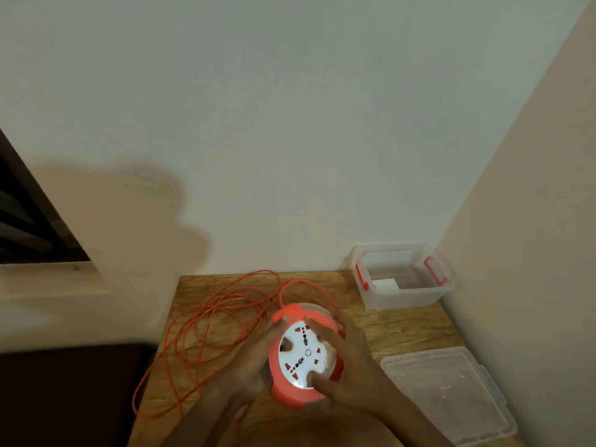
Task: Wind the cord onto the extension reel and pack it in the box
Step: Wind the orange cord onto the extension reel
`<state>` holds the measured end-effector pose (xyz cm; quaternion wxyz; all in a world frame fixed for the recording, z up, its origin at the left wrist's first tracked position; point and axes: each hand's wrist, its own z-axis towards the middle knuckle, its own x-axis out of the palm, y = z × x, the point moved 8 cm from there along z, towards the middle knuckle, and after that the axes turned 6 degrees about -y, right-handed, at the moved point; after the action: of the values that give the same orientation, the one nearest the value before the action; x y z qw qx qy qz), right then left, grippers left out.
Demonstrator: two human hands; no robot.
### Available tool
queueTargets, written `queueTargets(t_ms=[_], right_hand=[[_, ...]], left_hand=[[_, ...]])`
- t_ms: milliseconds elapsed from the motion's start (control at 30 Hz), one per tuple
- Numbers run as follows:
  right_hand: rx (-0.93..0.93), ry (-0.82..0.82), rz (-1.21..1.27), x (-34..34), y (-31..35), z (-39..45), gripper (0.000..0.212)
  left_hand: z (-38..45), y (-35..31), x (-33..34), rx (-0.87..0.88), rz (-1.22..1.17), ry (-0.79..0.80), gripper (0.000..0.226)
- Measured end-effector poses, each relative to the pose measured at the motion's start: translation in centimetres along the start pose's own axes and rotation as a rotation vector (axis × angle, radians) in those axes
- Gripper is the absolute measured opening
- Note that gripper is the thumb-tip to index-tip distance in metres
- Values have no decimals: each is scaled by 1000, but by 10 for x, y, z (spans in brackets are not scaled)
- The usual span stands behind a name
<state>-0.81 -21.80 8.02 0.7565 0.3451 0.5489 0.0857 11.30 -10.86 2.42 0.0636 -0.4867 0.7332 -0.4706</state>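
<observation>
Both hands clasping the extension reel (pixel 303 353) at the near middle of the counter (pixel 400 330).
Left hand (pixel 251 359) gripping its left rim, right hand (pixel 348 359) curled over the white socket face; cord (pixel 206 321) sprawled loose at left; box (pixel 403 275) far right, lid (pixel 448 391) near right.

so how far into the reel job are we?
Early. Done: clear box stands open at the table's back right, lid off beside it. In hand: left hand and right hand grip the reel. Left: nearly all the cord lies loose on the table; winding, then boxing.
</observation>
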Motion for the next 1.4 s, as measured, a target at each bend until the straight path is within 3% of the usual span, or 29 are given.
queueTargets(t_ms=[233,333,433,633,900,1067,1233,1400], right_hand=[[-253,-55,-364,-43,40,11,66],[-318,-23,-515,-44,57,10,73],[-311,17,-654,-40,62,8,87],[-220,36,-873,-46,56,5,73],[-316,52,-819,-47,51,16,72],[-343,23,-806,-53,64,34,71],[-401,24,-839,-57,81,54,74],[-498,-2,-900,-65,88,58,62]], left_hand=[[-6,-16,24,45,-87,101,55],[-8,-22,37,72,-121,90,56],[-8,-19,47,64,-134,84,56],[-5,-6,57,39,-106,65,62],[0,-17,53,96,-82,4,57],[-8,-66,54,321,95,11,51],[-9,-102,53,441,227,-74,27],[-17,-109,57,421,200,-122,41]])
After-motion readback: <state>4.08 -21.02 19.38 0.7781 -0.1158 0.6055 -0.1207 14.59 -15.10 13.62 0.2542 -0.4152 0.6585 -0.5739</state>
